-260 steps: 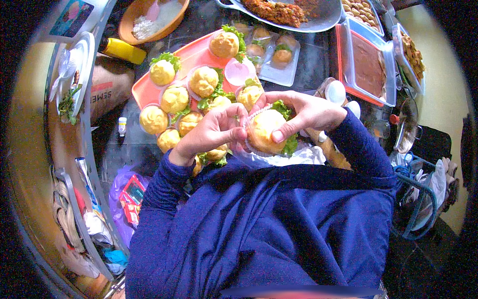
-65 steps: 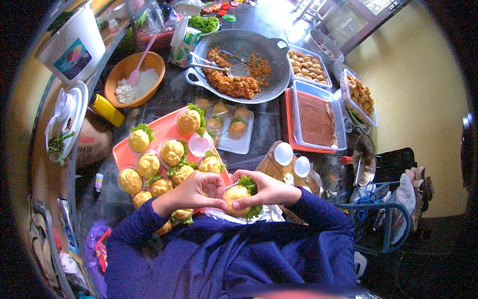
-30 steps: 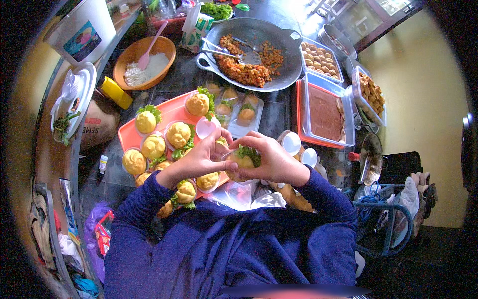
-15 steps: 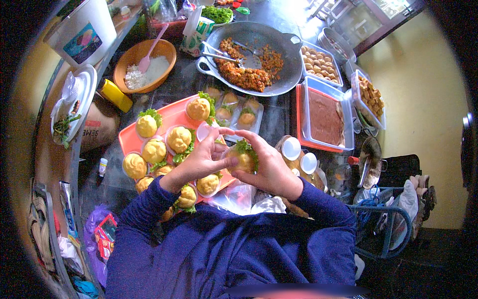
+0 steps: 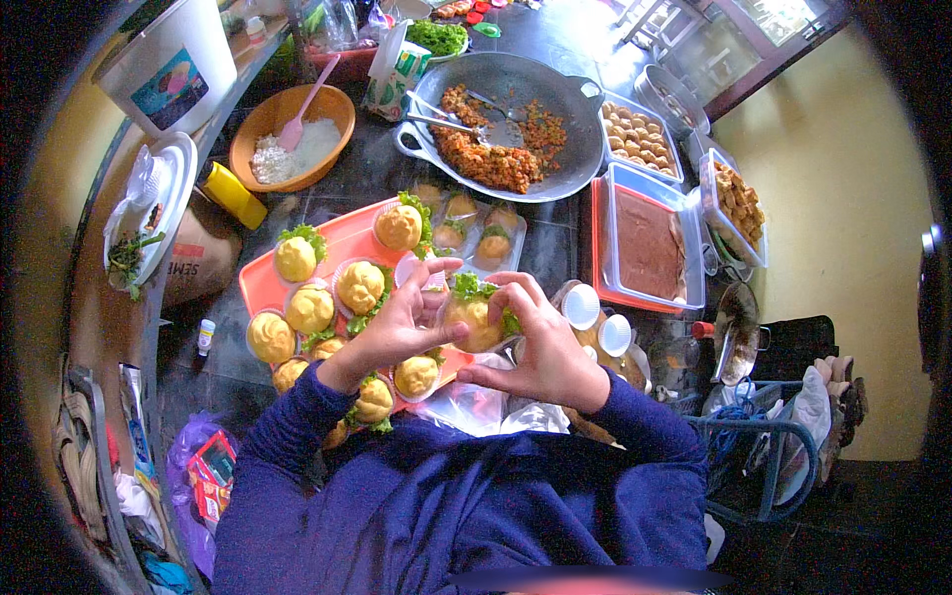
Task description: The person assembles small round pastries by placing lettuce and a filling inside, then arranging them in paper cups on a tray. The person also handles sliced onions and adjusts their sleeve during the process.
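A golden filled bun [image 5: 476, 323] with green lettuce showing at its edge sits in what looks like a clear plastic cup, held up between both hands. My left hand [image 5: 389, 322] grips its left side, thumb against the front. My right hand [image 5: 550, 347] curves around the other side, its fingertips at the lettuce and its thumb lower, near the base. Below and to the left lies an orange-red tray [image 5: 342, 230] with several similar buns [image 5: 360, 287] in paper cups with lettuce. Just beyond the hands, a clear plastic pack [image 5: 496, 244] holds more buns.
A large wok [image 5: 570, 129] of orange-brown filling stands ahead. An orange bowl [image 5: 337, 139] of white food with a pink spatula is far left. To the right are a tub with a brown slab [image 5: 645, 238], a box of round buns [image 5: 635, 134] and small white cups [image 5: 615, 335].
My right thumb has dropped lower and away from the bun's front, and the right fingers are more bent. More of the bun and lettuce shows. The view has shifted slightly.
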